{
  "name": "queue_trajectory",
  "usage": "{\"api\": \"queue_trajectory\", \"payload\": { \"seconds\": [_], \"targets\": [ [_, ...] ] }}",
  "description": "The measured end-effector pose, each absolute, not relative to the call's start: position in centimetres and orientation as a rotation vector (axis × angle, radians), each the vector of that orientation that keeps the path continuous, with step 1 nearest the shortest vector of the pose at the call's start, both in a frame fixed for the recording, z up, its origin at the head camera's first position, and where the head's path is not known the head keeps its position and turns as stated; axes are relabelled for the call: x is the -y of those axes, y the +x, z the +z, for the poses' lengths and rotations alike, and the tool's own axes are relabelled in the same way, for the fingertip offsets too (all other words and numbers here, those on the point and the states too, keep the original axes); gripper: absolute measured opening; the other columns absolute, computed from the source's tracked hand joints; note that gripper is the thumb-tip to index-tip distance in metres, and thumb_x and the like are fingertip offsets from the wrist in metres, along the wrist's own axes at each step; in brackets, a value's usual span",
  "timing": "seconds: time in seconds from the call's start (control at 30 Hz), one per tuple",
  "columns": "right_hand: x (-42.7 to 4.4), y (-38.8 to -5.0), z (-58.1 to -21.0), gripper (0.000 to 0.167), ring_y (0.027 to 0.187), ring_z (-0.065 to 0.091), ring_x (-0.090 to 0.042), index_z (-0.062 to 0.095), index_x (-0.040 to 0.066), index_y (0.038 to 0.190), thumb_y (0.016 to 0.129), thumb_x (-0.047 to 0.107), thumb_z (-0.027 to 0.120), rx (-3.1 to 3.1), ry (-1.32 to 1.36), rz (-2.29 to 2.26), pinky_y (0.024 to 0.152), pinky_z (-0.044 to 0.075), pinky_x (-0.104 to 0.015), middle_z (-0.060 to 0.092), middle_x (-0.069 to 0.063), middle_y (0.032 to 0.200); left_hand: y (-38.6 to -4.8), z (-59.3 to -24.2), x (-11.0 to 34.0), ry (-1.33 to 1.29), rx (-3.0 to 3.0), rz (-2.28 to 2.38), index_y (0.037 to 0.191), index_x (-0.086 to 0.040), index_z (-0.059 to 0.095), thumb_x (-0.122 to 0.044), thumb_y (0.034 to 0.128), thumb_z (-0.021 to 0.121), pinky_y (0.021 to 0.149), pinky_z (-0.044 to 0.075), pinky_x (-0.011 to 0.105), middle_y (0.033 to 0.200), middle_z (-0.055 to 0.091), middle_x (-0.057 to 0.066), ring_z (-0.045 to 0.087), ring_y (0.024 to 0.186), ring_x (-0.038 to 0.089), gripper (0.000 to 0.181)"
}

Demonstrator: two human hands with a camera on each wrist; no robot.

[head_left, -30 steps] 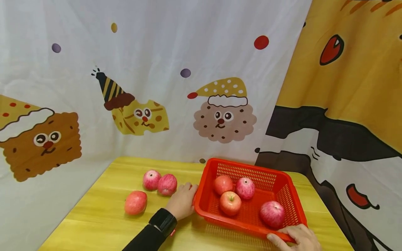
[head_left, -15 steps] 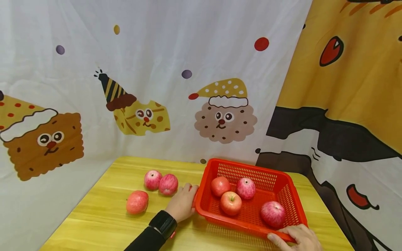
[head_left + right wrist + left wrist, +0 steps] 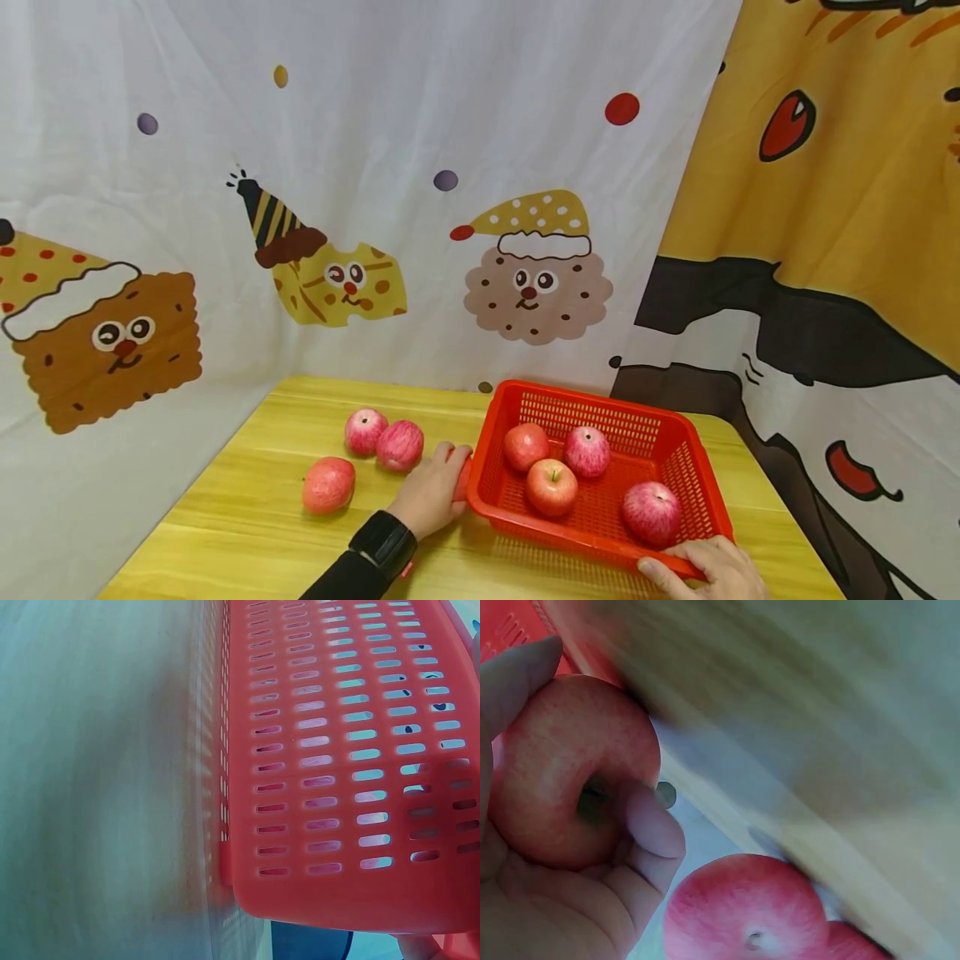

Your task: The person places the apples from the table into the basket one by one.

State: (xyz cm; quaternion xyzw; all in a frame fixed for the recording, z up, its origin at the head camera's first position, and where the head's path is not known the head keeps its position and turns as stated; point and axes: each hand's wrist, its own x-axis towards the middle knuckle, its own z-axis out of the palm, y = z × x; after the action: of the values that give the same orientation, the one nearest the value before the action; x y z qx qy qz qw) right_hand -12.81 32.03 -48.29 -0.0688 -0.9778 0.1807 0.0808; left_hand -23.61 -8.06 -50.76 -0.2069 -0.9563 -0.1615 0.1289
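Note:
My left hand (image 3: 431, 493) holds a red apple (image 3: 551, 765) just outside the left end of the red plastic basket (image 3: 597, 505). In the left wrist view its fingers and thumb curl round the fruit, near the stem hollow. My right hand (image 3: 716, 568) grips the basket's rim at the near right corner; the right wrist view shows mainly the slotted wall (image 3: 322, 896). Inside the basket lie several apples: a red one (image 3: 527, 447), a yellowish-red one (image 3: 551, 487) with its stem up, a streaked pink one (image 3: 587, 452) and a larger streaked one (image 3: 652, 512).
Left of the left hand, two streaked pink apples (image 3: 400, 445) touch each other on the yellow wood-grain table (image 3: 225, 517). A smoother red apple (image 3: 328, 485) lies nearer. A cartoon-printed curtain (image 3: 420, 100) hangs behind the table and along its sides.
My left hand, with the apple, has drawn slightly left and nearer. One red apple in the basket has shifted a little left. The right hand keeps its place on the rim.

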Motion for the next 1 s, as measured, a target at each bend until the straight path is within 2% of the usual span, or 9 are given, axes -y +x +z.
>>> {"api": "queue_trajectory", "payload": {
  "seconds": [0.1, 0.23, 0.5, 0.83, 1.0],
  "targets": [
    [-32.0, -12.8, -48.5, 0.057, 0.090, 0.054, -0.015, 0.083, 0.030, 0.091, 0.076, 0.084, 0.075, 2.900, -0.194, 0.528, 0.079, 0.044, -0.035, 0.079, 0.007, 0.094, -23.4, -50.9, 8.6, -0.606, 2.785, -0.534, 0.145, -0.010, 0.055, -0.031, 0.0789, 0.094, 0.087, 0.064, 0.049, 0.130, 0.061, 0.017, 0.070, 0.096, 0.032, 0.079],
    [-32.0, -12.8, -48.8, 0.054, 0.090, 0.054, -0.014, 0.082, 0.032, 0.088, 0.075, 0.084, 0.076, 2.875, -0.177, 0.522, 0.078, 0.044, -0.034, 0.079, 0.009, 0.092, -22.4, -50.9, 9.6, -0.586, 2.815, -0.654, 0.146, -0.010, 0.054, -0.033, 0.0790, 0.094, 0.091, 0.063, 0.051, 0.132, 0.061, 0.016, 0.071, 0.105, 0.031, 0.081],
    [-32.1, -12.8, -48.5, 0.058, 0.090, 0.054, -0.016, 0.083, 0.030, 0.092, 0.075, 0.085, 0.075, 2.908, -0.195, 0.542, 0.079, 0.044, -0.035, 0.079, 0.007, 0.095, -20.3, -50.6, 11.4, -0.512, 2.839, -0.759, 0.148, -0.012, 0.054, -0.034, 0.0809, 0.094, 0.089, 0.063, 0.050, 0.137, 0.058, 0.013, 0.071, 0.106, 0.027, 0.081],
    [-32.1, -12.7, -48.5, 0.055, 0.090, 0.054, -0.015, 0.083, 0.031, 0.091, 0.076, 0.083, 0.076, 2.894, -0.182, 0.533, 0.080, 0.045, -0.035, 0.080, 0.009, 0.094, -18.7, -47.6, 13.6, -0.341, 2.753, -0.638, 0.148, -0.012, 0.056, -0.035, 0.0802, 0.096, 0.091, 0.063, 0.046, 0.141, 0.060, 0.011, 0.070, 0.111, 0.025, 0.081],
    [-32.0, -12.6, -48.6, 0.055, 0.090, 0.055, -0.016, 0.082, 0.031, 0.089, 0.075, 0.084, 0.075, 2.875, -0.202, 0.525, 0.080, 0.047, -0.037, 0.079, 0.009, 0.092, -18.3, -46.2, 14.0, -0.324, 2.639, -0.675, 0.149, -0.012, 0.054, -0.034, 0.0794, 0.096, 0.097, 0.062, 0.049, 0.141, 0.060, 0.011, 0.070, 0.115, 0.027, 0.084]
  ]
}}
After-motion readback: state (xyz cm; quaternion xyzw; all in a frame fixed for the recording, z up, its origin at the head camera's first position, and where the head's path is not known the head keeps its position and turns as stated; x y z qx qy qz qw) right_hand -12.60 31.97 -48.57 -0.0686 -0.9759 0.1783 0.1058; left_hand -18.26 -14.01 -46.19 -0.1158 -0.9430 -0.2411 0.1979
